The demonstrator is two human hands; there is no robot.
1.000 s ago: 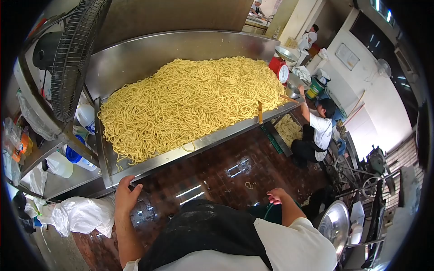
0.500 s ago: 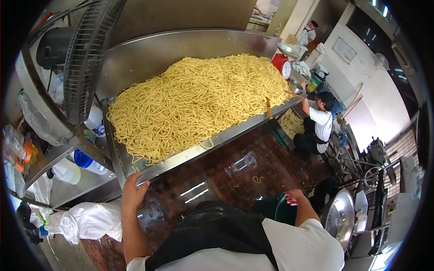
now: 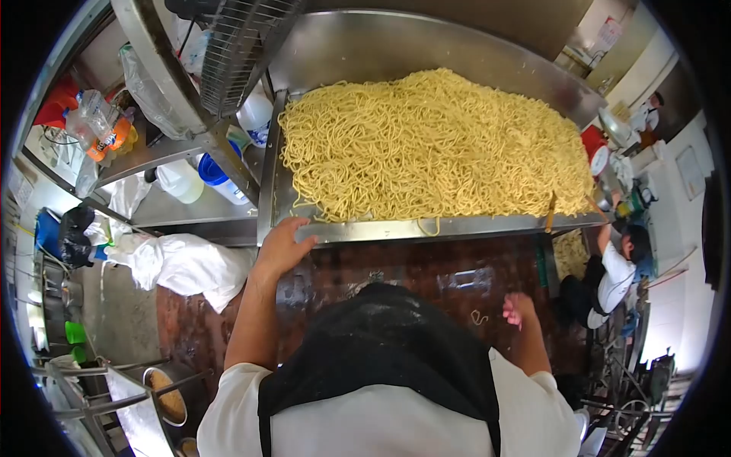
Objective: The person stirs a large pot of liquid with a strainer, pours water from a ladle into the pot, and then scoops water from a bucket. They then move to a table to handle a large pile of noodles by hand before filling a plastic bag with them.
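A large heap of yellow noodles covers a long steel table. My left hand rests on the table's near left corner, fingers curled over its front edge. Out to my right, my right hand hangs over the dark tiled floor, fingers loosely bent, with nothing visibly in it. My white shirt and black apron fill the bottom of the view.
A fan stands above a steel shelf holding plastic jugs, left of the table. White sacks lie on the floor. A crouching person works at the table's right end, by a red scale. A pot stands lower left.
My head has turned left, so the table now runs across the view. My left hand stays on the table corner. My right hand has risen slightly away from the green bucket.
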